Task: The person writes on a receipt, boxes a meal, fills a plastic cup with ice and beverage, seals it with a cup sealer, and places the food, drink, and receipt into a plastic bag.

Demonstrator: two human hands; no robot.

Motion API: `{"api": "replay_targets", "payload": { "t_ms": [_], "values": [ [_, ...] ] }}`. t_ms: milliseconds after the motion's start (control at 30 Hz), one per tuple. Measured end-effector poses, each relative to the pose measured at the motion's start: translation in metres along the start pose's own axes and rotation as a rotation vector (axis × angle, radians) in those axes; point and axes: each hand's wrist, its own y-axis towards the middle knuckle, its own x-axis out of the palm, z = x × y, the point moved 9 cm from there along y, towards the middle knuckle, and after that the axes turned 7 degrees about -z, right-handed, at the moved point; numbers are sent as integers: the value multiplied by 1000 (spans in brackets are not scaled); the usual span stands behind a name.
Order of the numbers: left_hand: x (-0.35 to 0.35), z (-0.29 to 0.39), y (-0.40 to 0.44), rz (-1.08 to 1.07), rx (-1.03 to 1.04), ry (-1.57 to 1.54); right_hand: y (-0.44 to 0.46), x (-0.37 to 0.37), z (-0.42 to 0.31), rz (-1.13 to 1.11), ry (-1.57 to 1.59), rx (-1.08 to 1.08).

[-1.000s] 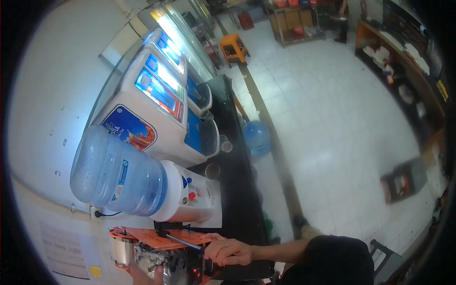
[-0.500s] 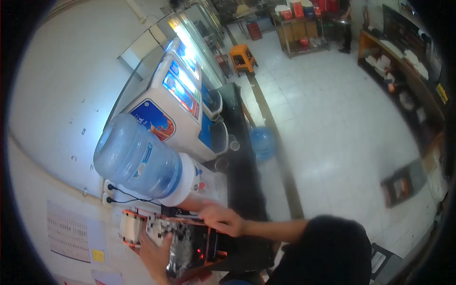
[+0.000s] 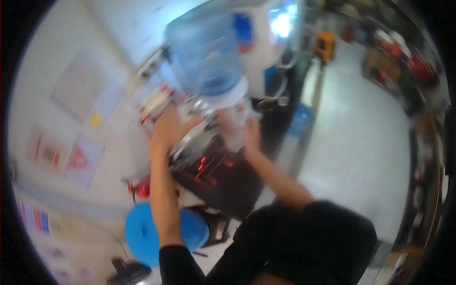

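Observation:
The view is smeared by motion. My left hand [image 3: 170,127] lies on the near left side of a boxy machine [image 3: 192,142] with silvery wrapping and red lights, its thumb spread from the fingers. To the right of the machine is my right hand [image 3: 251,133], beside the white base of the water dispenser [image 3: 232,97]; its fingers are too blurred to make out. A big blue water bottle [image 3: 206,52] stands upside down on the dispenser. The dark counter [image 3: 240,183] runs under the machine.
A blue round lid or drum [image 3: 142,232] stands below on the left, near a red object [image 3: 141,189]. On the floor at right are a blue bottle [image 3: 300,119] and an orange stool [image 3: 325,46]. Papers [image 3: 80,80] hang on the wall.
The view has swung left and down. My right hand has left the dark-handled tool it held on the orange panel. My left hand stays at the machine's side, now more on top.

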Motion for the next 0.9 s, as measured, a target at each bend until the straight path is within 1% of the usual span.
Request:
{"api": "replay_targets", "payload": {
  "t_ms": [33, 67, 100, 167, 233, 300, 333, 367, 400, 467, 500, 533, 567, 600, 667, 700, 767, 800, 867, 900],
  "values": [
    [3, -8, 3, -27, -34, -8, -18, -11, 40, -26, 25, 100],
    [4, -12, 4, -85, -58, -124, -34, -19, 80, -53, 35, 181],
    [2, -17, 8, -73, -102, -129, -48, -27, 119, -78, 28, 242],
    [10, -22, 11, -178, -142, -106, -68, -36, 182, -124, 1, 315],
    [13, -27, 11, -191, -150, -119, -76, -38, 221, -162, 10, 335],
    [13, -22, 13, -198, -146, -133, -77, -40, 240, -164, 110, 332],
    [6, -16, 11, -112, -85, -142, -78, -41, 246, -161, 182, 334],
    [0, -10, 6, -31, -29, -149, -85, -44, 246, -188, 175, 301],
    [-1, -7, 1, -33, -36, -143, -95, -47, 245, -205, 176, 285],
    [-50, 16, -28, 449, 142, -165, -123, -54, 238, -204, 141, 275],
    [-69, 37, -54, 543, 204, -174, -138, -56, 225, -138, 277, 376],
    [-72, 42, -82, 588, 195, -244, -155, -61, 215, -55, 416, 469],
    [-67, 44, -114, 629, 181, -317, -180, -58, 202, 83, 725, 658],
    [-38, 38, -144, 572, 235, -466, -194, -72, 202, 91, 733, 670],
    [15, 43, -186, 457, 277, -591, -222, -81, 200, -149, 903, 558],
    [35, 58, -193, 406, 274, -564, -229, -90, 204, -138, 911, 561],
    [111, 37, -197, 188, -109, -632, -237, -90, 202, -280, 1029, 514],
    [143, 33, -204, 175, -122, -634, -244, -95, 205, -268, 1038, 526],
    [213, -3, -213, 150, -393, -791, -235, -95, 208, -351, 1134, 574],
    [224, -5, -211, 152, -398, -783, -222, -100, 218, -356, 1141, 577]
  ]
}}
